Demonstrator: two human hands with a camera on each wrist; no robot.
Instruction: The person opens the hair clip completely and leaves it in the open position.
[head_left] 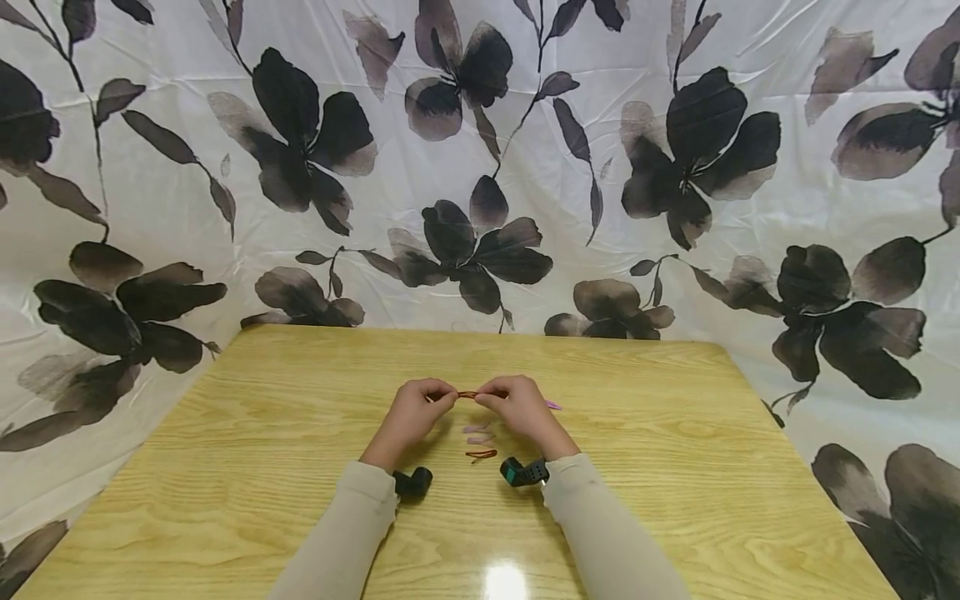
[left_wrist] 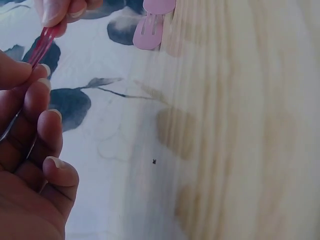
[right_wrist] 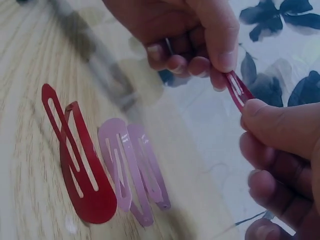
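Between both hands, above the table, is a red snap hair clip (right_wrist: 239,94). The fingertips of my left hand (head_left: 415,414) pinch one end, and those of my right hand (head_left: 520,408) pinch the other, covering both ends. On the table below, nearer the body, lies a larger-looking red snap clip (right_wrist: 95,202) with its prongs sprung apart. Beside it, in the right wrist view, two pink snap clips (right_wrist: 116,131) lie next to each other. They show in the head view as thin pink shapes (head_left: 477,440) between the wrists.
Just past the right hand is another pink piece (head_left: 553,405), partly hidden by that hand. The wooden table (head_left: 262,500) reaches back to a floral cloth (head_left: 480,167) hanging behind it. Black wrist cameras (head_left: 413,483) sit at both cuffs, close over the table.
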